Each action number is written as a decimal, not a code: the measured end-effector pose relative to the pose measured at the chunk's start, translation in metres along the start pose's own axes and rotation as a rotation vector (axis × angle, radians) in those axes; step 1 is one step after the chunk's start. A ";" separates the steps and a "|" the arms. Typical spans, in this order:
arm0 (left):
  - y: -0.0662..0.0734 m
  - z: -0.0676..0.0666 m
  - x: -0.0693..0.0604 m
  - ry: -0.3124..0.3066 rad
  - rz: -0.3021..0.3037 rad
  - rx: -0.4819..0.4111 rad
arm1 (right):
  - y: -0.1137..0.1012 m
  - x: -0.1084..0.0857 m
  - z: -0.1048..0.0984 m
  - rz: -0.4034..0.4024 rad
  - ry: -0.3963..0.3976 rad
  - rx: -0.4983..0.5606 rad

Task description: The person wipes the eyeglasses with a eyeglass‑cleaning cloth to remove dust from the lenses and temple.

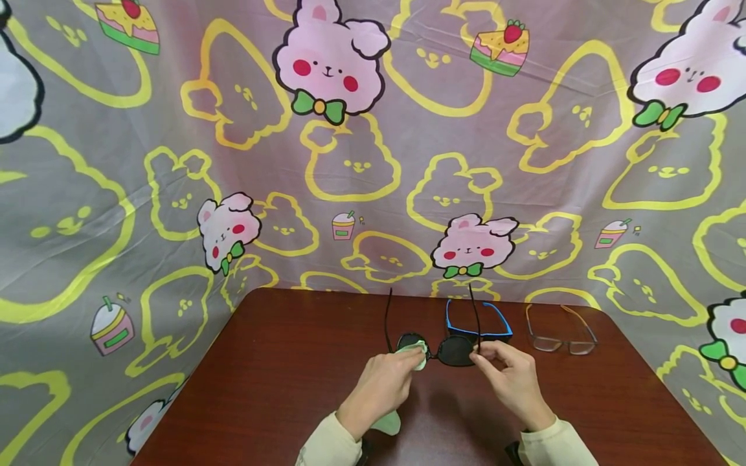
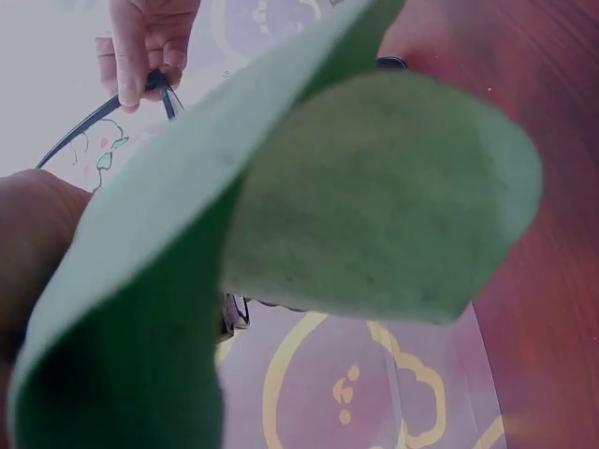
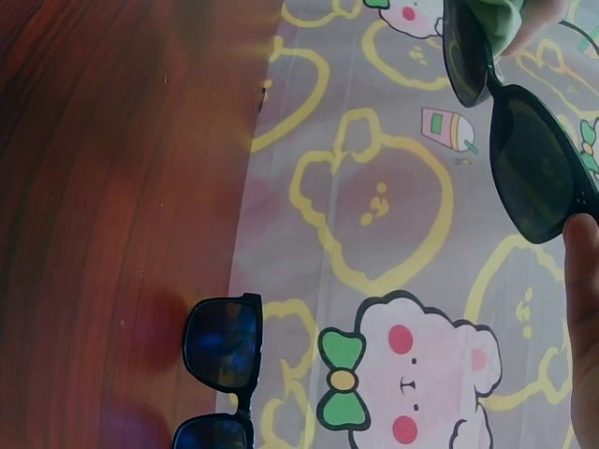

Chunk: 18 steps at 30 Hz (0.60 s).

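Black sunglasses are held up over the table with their temples unfolded and pointing away from me. My left hand presses a light green cleaning cloth around the left lens, and the cloth's loose end hangs below the palm. In the left wrist view that cloth fills the middle and hides most of the frame. With thumb and fingers my right hand pinches the right end of the sunglasses near the hinge. The dark right lens is uncovered in the right wrist view.
Sunglasses with blue temples stand just beyond the right hand. To their right are clear-lensed eyeglasses with yellowish temples. The brown table ends at a cartoon-print curtain behind and at the sides.
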<state>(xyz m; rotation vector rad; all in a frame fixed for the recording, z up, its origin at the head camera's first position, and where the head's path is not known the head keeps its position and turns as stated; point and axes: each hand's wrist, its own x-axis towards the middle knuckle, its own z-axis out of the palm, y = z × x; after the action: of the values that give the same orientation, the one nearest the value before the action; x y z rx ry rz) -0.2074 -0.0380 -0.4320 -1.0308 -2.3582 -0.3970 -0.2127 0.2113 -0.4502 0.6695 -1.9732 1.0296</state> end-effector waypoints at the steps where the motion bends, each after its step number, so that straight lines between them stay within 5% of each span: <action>1: 0.000 0.000 0.000 0.003 0.002 -0.013 | 0.000 0.000 0.000 0.004 -0.002 -0.006; 18: 0.008 -0.008 0.001 0.160 0.048 -0.151 | -0.040 0.018 -0.004 0.039 -0.007 0.015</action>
<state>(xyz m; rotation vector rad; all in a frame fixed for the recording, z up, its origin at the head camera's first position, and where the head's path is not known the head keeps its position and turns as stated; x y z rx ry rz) -0.1999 -0.0355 -0.4245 -1.0795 -2.1844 -0.6231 -0.1911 0.1919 -0.4171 0.6459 -1.9929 1.0681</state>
